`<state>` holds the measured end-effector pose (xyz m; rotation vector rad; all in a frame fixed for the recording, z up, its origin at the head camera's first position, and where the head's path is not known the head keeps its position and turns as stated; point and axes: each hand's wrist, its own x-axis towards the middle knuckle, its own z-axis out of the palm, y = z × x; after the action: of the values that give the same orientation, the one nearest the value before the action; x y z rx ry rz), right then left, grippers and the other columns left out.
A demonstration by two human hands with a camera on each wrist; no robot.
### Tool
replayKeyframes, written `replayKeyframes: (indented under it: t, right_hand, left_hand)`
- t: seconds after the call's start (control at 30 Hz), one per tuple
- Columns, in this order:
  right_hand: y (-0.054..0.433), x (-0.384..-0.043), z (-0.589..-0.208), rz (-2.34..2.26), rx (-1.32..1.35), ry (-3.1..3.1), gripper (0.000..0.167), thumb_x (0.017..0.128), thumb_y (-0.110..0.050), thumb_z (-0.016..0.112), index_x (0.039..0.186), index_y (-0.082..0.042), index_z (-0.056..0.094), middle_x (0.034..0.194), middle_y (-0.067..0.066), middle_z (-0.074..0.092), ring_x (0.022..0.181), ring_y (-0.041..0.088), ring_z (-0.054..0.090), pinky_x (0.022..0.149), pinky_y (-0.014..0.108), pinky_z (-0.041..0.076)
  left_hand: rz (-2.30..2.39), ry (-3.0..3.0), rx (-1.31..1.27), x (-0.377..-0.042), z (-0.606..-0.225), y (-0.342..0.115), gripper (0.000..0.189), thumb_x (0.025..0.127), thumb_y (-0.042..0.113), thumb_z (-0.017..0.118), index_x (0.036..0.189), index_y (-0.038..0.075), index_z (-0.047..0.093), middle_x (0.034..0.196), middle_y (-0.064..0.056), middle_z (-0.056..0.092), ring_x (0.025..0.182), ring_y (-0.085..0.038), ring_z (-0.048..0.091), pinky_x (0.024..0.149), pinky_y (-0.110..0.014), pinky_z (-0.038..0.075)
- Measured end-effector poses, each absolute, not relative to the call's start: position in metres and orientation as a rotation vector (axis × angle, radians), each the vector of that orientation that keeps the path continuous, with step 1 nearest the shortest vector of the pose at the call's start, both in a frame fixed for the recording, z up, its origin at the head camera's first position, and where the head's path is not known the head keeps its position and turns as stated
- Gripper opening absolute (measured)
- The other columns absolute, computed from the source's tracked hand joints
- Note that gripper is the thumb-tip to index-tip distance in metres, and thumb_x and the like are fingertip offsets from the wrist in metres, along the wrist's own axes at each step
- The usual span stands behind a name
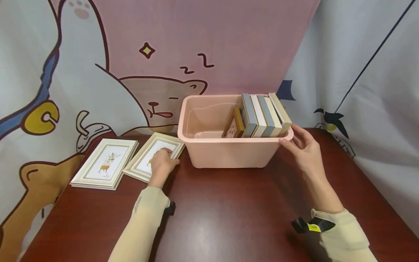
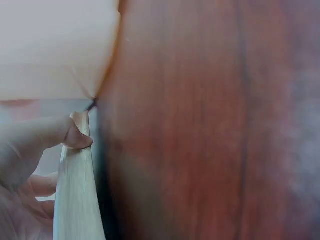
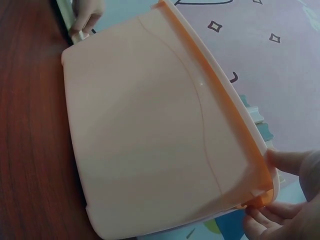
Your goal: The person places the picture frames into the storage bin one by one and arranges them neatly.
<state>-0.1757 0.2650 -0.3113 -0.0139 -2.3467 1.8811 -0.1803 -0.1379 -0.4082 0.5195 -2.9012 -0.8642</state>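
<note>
My left hand (image 1: 161, 163) pinches a cream picture frame (image 1: 142, 162), its thumb on the near edge and its fingers across the picture. In the left wrist view the pale edge of this picture frame (image 2: 77, 192) shows between thumb and fingers. My right hand (image 1: 307, 153) grips the right end of a pink plastic bin (image 1: 226, 154), with the thumb on its rim. Inside the bin, several white, cream and grey-blue picture frames (image 1: 260, 116) stand on edge at the right. A small brown picture frame (image 1: 234, 124) leans against them.
Another cream picture frame (image 1: 106, 163) with a plant picture lies flat at the left, close beside the held one. All of this is on a dark red-brown table (image 1: 222, 218). A printed cloth (image 1: 229, 40) hangs behind the table and down both sides.
</note>
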Motion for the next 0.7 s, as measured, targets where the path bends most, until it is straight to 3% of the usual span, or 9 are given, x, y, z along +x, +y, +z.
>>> replayKeyframes:
  t: [0.4, 0.7]
  right_hand:
    - [0.266, -0.177, -0.309, 1.842, -0.019, -2.400, 0.073, 0.090, -0.023, 0.074, 0.154, -0.018, 0.038, 0.163, 0.007, 0.034, 0.149, 0.028, 0.035, 0.096, 0.005, 0.045]
    - [0.267, -0.175, -0.309, 1.852, -0.015, -2.405, 0.073, 0.091, -0.023, 0.074, 0.154, -0.017, 0.038, 0.162, 0.008, 0.034, 0.149, 0.027, 0.035, 0.094, 0.003, 0.045]
  left_hand:
    - [-1.111, -2.719, 0.368, -0.149, -0.372, -0.146, 0.039, 0.077, 0.013, 0.073, 0.113, 0.003, 0.064, 0.108, -0.015, 0.071, 0.101, -0.029, 0.066, 0.088, -0.043, 0.052]
    - [-1.393, -2.529, 0.213, -0.132, -0.370, -0.163, 0.035, 0.079, 0.001, 0.071, 0.114, -0.001, 0.062, 0.110, -0.021, 0.068, 0.099, -0.027, 0.066, 0.081, -0.014, 0.050]
